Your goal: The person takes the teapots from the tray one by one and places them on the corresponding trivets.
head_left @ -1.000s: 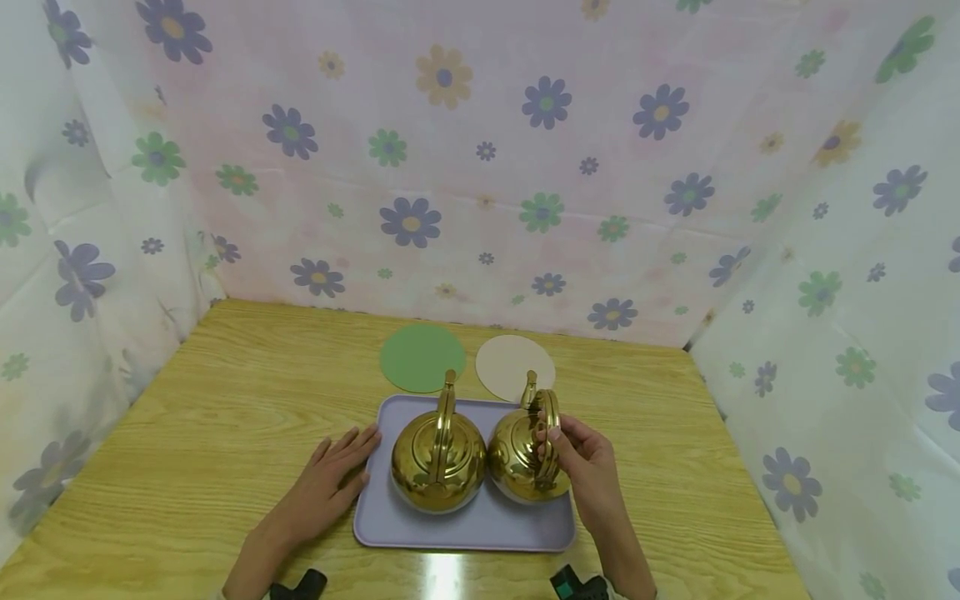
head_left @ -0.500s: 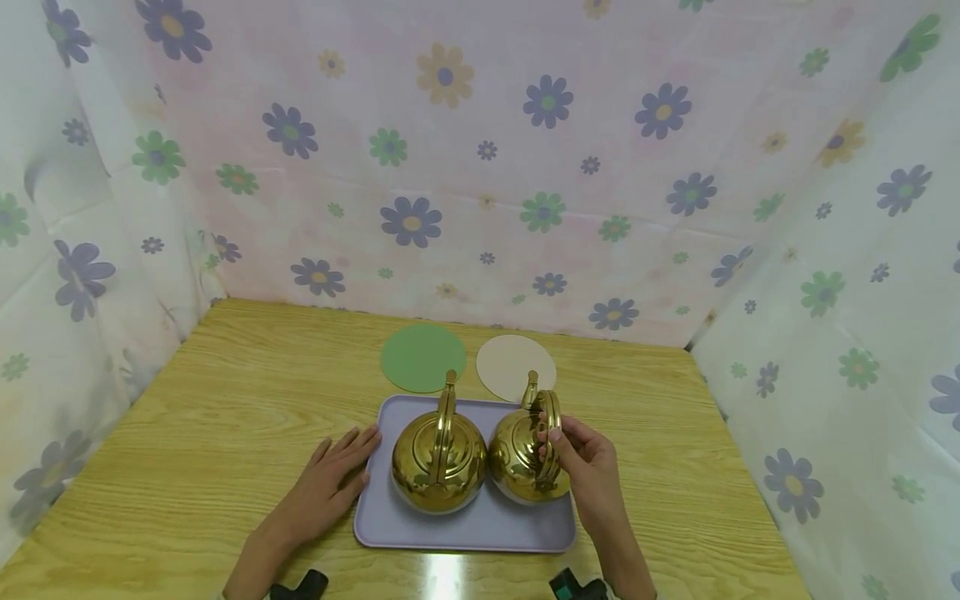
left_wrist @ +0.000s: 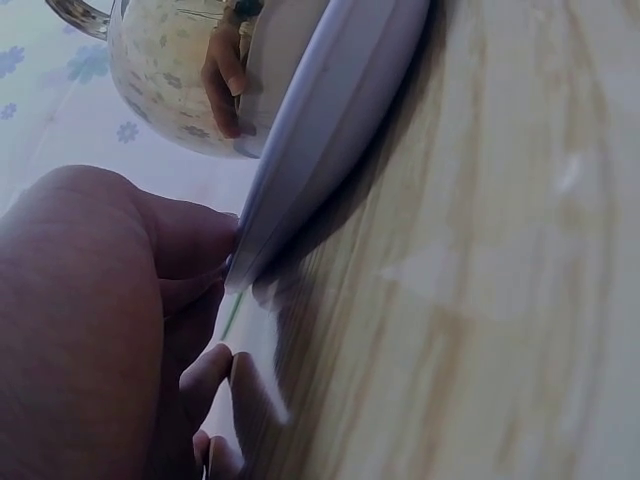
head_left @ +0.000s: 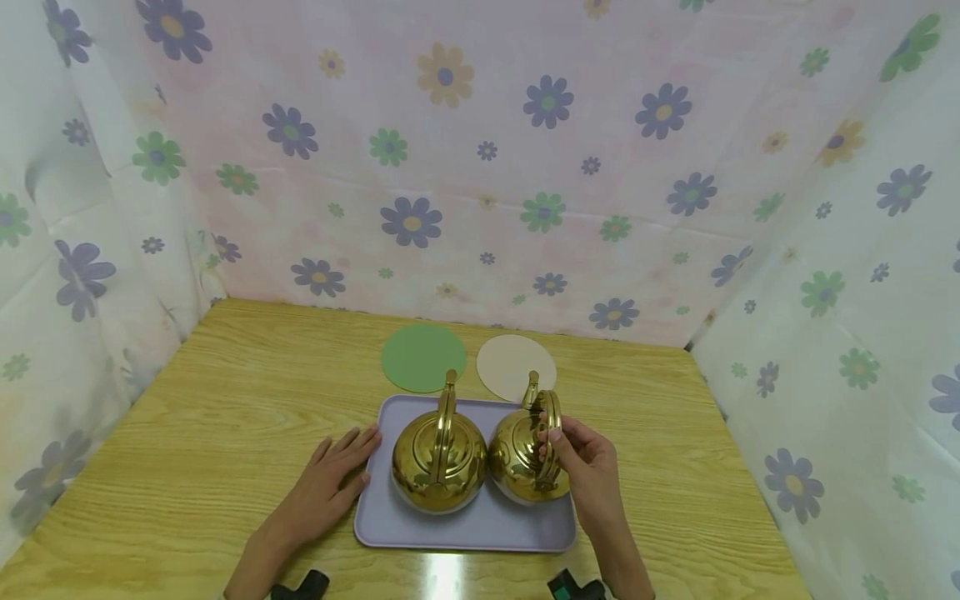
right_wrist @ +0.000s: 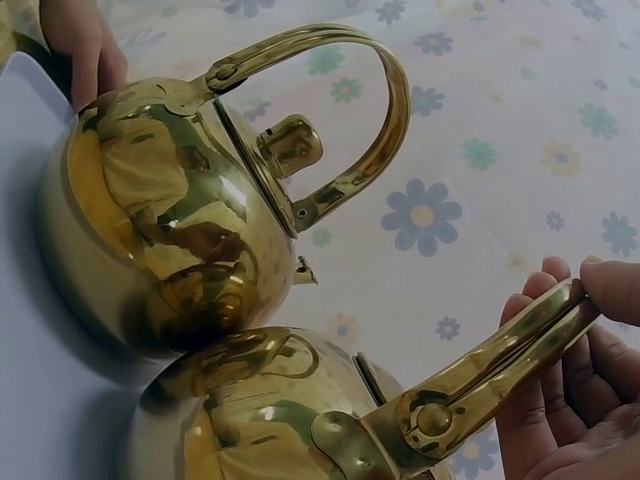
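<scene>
Two shiny gold kettles stand side by side on a lilac tray [head_left: 461,533]. The left kettle [head_left: 420,467] has its arched handle upright and its spout toward the back. My right hand [head_left: 596,467] grips the arched handle [right_wrist: 500,365] of the right kettle [head_left: 513,471], thumb on the near side and fingers curled behind. In the right wrist view the bodies of both kettles meet. At the tray's left edge my left hand [head_left: 326,487] lies with its fingers extended, fingertips touching the rim. The left wrist view shows that hand [left_wrist: 90,320] against the tray's side [left_wrist: 320,130].
Behind the tray lie a green round mat [head_left: 422,358] and a beige round mat [head_left: 513,362] on the wooden table [head_left: 247,392]. A flowered cloth [head_left: 480,150] hangs at the back and on both sides. Black wrist devices sit at the front edge of view.
</scene>
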The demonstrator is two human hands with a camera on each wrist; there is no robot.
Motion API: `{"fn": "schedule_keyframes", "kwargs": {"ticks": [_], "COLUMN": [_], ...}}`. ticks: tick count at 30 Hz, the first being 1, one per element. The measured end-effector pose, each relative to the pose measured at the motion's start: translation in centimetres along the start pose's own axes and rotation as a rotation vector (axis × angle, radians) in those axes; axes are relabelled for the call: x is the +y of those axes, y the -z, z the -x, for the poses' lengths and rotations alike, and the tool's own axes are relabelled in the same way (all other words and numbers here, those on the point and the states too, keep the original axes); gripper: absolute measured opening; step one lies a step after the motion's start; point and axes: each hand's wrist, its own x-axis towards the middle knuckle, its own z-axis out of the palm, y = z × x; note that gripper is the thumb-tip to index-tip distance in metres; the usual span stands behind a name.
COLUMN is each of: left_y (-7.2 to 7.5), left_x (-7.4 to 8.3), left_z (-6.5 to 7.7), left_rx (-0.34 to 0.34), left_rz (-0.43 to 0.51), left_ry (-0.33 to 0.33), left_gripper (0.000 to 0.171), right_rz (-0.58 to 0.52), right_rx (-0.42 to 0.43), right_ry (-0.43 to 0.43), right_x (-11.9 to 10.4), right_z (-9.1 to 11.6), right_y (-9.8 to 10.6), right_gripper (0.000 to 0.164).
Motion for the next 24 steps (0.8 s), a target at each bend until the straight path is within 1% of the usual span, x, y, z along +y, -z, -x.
{"fn": "schedule_keyframes", "kwargs": {"ticks": [10, 24], "left_y": [0.01, -0.07], "left_x": [-0.04, -0.14], "left_z": [-0.04, -0.02], "left_rx": [-0.007, -0.001], "left_rz": [0.005, 0.004], "left_ry": [0.008, -0.002], "left_gripper": [0.050, 0.050], "right_rz": [-0.012, -0.009], "right_rx": [-0.003, -0.003], "right_ry": [0.059, 0.077], "right_x": [0.20, 0.20], "right_z": [0.13, 0.14], "right_y": [-0.24, -0.20], "right_gripper": [0.036, 0.035]}}
